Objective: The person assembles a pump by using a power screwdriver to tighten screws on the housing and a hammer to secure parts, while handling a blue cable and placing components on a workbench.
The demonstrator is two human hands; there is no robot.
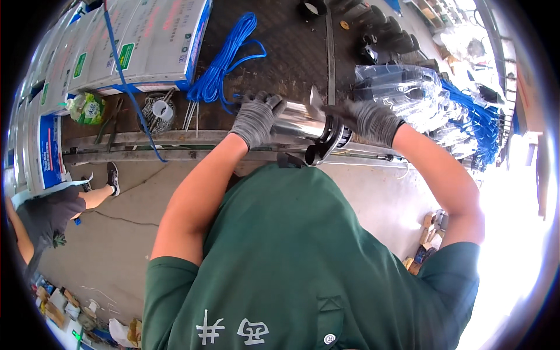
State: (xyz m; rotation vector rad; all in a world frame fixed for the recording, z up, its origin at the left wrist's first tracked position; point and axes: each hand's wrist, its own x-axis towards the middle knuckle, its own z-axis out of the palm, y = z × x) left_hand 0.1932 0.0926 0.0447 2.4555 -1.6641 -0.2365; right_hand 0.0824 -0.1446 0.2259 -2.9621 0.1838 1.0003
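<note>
A shiny metal cylinder [294,123] lies on its side at the bench's near edge. Gripping its left end is my left hand [256,121], in a grey knitted glove, fingers curled over it. Black ring-shaped fittings [333,135] sit at the cylinder's right end. Just above them, my gloved right hand [371,121] is closed around a dark-handled tool [315,100] with a flat, shiny metal head; the hand is slightly blurred. The tool's exact kind is unclear, and so is whether it touches the cylinder.
Coiled blue cable [224,61] lies beyond my left hand, beside stacked grey-and-blue cartons [146,41]. A wire-filled container [158,112] and pliers [111,123] are further left. Plastic-wrapped parts [402,87] with blue cables crowd the right. Another person's leg [96,197] shows at left.
</note>
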